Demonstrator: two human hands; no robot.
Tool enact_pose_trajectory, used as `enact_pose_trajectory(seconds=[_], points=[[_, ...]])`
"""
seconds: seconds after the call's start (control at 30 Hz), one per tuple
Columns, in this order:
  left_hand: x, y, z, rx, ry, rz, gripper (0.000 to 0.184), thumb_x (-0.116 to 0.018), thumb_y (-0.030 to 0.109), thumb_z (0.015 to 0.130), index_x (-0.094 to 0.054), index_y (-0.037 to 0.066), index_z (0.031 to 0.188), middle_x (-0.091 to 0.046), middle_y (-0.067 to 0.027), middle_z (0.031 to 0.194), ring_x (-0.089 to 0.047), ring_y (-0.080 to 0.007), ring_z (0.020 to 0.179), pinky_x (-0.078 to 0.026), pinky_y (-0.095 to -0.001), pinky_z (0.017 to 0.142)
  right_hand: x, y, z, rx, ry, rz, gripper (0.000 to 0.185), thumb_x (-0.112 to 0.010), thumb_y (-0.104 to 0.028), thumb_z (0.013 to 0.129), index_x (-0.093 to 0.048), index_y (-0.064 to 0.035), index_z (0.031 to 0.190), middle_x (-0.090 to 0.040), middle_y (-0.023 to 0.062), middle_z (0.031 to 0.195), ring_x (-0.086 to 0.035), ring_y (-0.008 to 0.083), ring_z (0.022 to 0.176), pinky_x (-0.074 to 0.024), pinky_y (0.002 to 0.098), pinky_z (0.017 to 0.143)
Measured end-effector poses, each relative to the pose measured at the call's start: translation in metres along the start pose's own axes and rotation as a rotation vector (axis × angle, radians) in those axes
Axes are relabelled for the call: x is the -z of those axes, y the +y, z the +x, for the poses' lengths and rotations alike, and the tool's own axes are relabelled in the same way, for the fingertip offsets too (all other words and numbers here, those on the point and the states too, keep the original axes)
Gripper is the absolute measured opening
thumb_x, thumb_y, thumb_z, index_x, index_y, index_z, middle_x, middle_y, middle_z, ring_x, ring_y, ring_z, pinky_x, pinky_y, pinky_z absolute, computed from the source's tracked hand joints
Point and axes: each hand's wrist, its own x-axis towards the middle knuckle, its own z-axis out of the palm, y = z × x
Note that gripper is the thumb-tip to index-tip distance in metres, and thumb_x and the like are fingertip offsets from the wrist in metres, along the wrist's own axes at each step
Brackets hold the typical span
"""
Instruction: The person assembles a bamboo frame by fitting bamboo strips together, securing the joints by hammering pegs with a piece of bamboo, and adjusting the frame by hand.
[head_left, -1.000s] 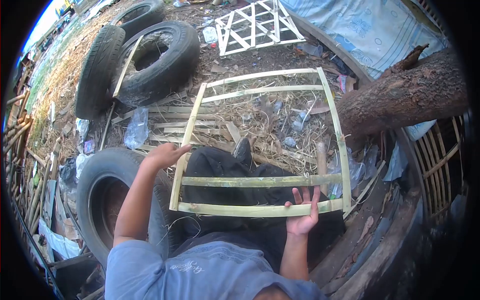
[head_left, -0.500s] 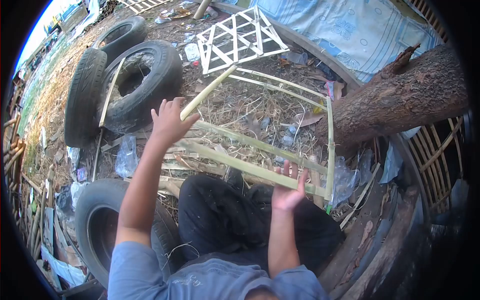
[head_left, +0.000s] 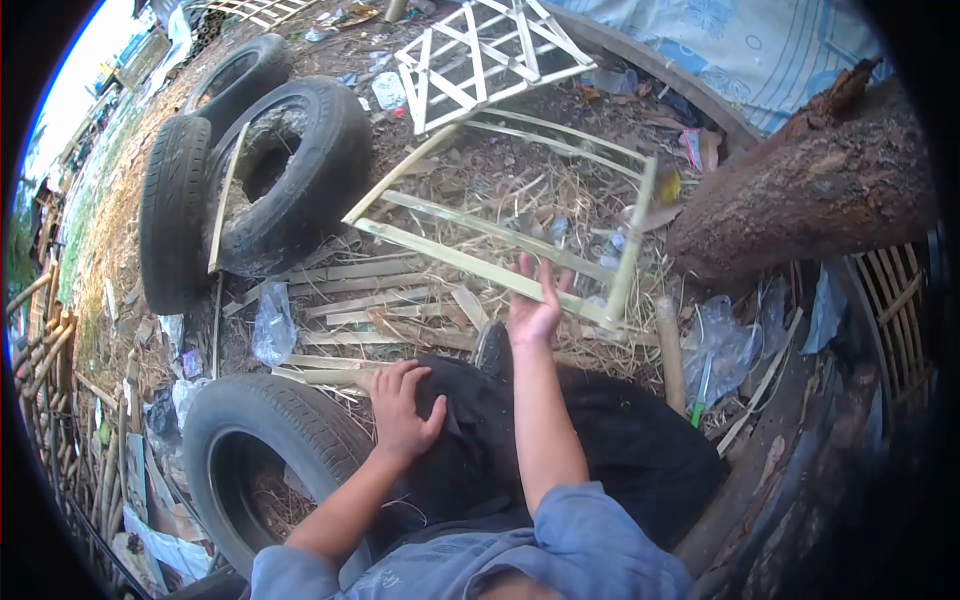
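Note:
My right hand (head_left: 535, 312) holds up a rectangular bamboo frame (head_left: 450, 259) by its near strip, palm upward, with the fingers passing behind the strip. The frame is tilted over the littered ground, and its right end looks slightly blurred. My left hand (head_left: 402, 408) is off the frame, fingers apart, beside my bent left knee. Under and beyond its fingertips lie flat bamboo slats (head_left: 350, 338); whether it touches them I cannot tell. Just beyond the frame's far side sits a lattice panel of pale strips (head_left: 478, 75).
Old tyres (head_left: 290, 190) stand at the left, with another tyre (head_left: 205, 440) beside my left arm. A thick tree trunk (head_left: 800, 190) leans in from the right. A blue patterned sheet (head_left: 720, 40) lies at the back. Plastic bags (head_left: 273, 325) litter the ground.
My left hand has let go of the frame's left corner and come down near my knee. My right hand has lifted the frame's near side and moved slightly left along it.

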Motion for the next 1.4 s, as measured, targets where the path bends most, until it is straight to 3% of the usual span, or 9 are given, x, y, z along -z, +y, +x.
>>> enact_pose_trajectory(seconds=[0.23,0.33,0.4,0.47,0.6,0.83,1.0,1.2,1.4], points=[[0.003,0.022,0.008,-0.108,-0.037,0.279,0.047,-0.070,0.024,0.076,-0.056,0.007,0.117,-0.056,-0.0139,0.120,-0.049,-0.0332,0.124,-0.027,-0.0511,0.111,0.083,0.014,-0.004,-0.199,0.025,-0.153,0.076,-0.065,-0.009,0.090,-0.025,-0.0269,0.152,-0.057,0.0036,0.126,-0.056,0.0188,0.115,-0.0458,0.0414,0.096],[-0.007,0.060,0.036,-0.118,-0.203,0.013,0.046,-0.071,0.021,0.077,-0.056,0.006,0.118,-0.059,-0.0129,0.115,-0.054,-0.0326,0.118,-0.036,-0.0457,0.106,0.088,0.001,-0.015,-0.240,-0.042,-0.143,0.079,-0.067,-0.008,0.088,-0.025,-0.0247,0.153,-0.057,0.0031,0.123,-0.055,0.0199,0.116,-0.0442,0.0431,0.098],[-0.036,0.076,0.060,0.032,-0.373,-0.304,0.041,-0.071,0.023,0.086,-0.057,0.003,0.119,-0.063,-0.0122,0.103,-0.064,-0.0259,0.086,-0.051,-0.0383,0.074,0.087,-0.006,-0.019,-0.269,-0.095,-0.096,0.083,-0.067,-0.008,0.087,-0.021,-0.0234,0.154,-0.056,0.0036,0.125,-0.054,0.0211,0.117,-0.0434,0.0442,0.099],[-0.086,0.063,0.085,0.438,-0.767,-0.682,0.038,-0.063,0.033,0.095,-0.056,0.003,0.117,-0.064,-0.0093,0.098,-0.064,-0.0199,0.081,-0.052,-0.0336,0.069,0.089,-0.009,-0.019,-0.305,-0.107,-0.138,0.088,-0.067,-0.010,0.087,-0.014,-0.0227,0.156,-0.052,0.0044,0.131,-0.048,0.0233,0.124,-0.0387,0.0453,0.107],[-0.126,0.048,0.116,0.901,-0.853,-1.349,0.040,-0.053,0.042,0.100,-0.055,0.005,0.114,-0.063,-0.0057,0.095,-0.064,-0.0166,0.081,-0.052,-0.0314,0.068,0.087,-0.029,-0.012,-0.351,-0.134,-0.049,0.090,-0.065,-0.008,0.086,-0.012,-0.0226,0.157,-0.051,0.0065,0.133,-0.053,0.0232,0.117,-0.0463,0.0394,0.099],[-0.181,0.075,0.131,1.015,-0.338,-1.590,0.055,-0.052,0.041,0.099,-0.043,0.002,0.138,-0.054,-0.0173,0.130,-0.052,-0.0288,0.121,-0.043,-0.0448,0.103,0.110,-0.040,-0.001,-0.319,-0.103,-0.054,0.094,-0.061,0.002,0.078,-0.014,-0.0180,0.158,-0.049,0.0116,0.137,-0.049,0.0235,0.123,-0.0404,0.0357,0.107],[-0.202,0.071,0.133,1.113,-0.113,-1.649,0.038,-0.045,0.027,0.104,-0.043,0.000,0.129,-0.057,-0.0159,0.125,-0.055,-0.0295,0.116,-0.045,-0.0490,0.100,0.127,-0.047,-0.012,-0.326,-0.079,0.011,0.091,-0.065,-0.003,0.075,-0.023,-0.0152,0.155,-0.049,0.0105,0.139,-0.048,0.0233,0.126,-0.0340,0.0421,0.112],[-0.172,0.074,0.123,1.132,0.047,-1.585,0.031,-0.042,0.021,0.104,-0.044,0.002,0.128,-0.055,-0.0165,0.122,-0.053,-0.0309,0.115,-0.046,-0.0551,0.100,0.123,-0.111,-0.053,-0.298,0.267,-0.185,0.055,-0.063,-0.012,0.082,-0.049,-0.0126,0.135,-0.062,0.0063,0.120,-0.056,0.0221,0.117,-0.0389,0.0455,0.107],[-0.171,0.075,0.119,1.147,0.036,-1.696,0.043,-0.049,0.023,0.101,-0.041,0.003,0.137,-0.048,-0.0147,0.125,-0.050,-0.0295,0.117,-0.041,-0.0513,0.106,0.098,-0.166,0.007,-0.360,0.269,-0.664,0.043,-0.053,-0.015,0.095,-0.051,-0.0040,0.137,-0.064,0.0109,0.117,-0.061,0.0207,0.110,-0.0500,0.0348,0.094]])
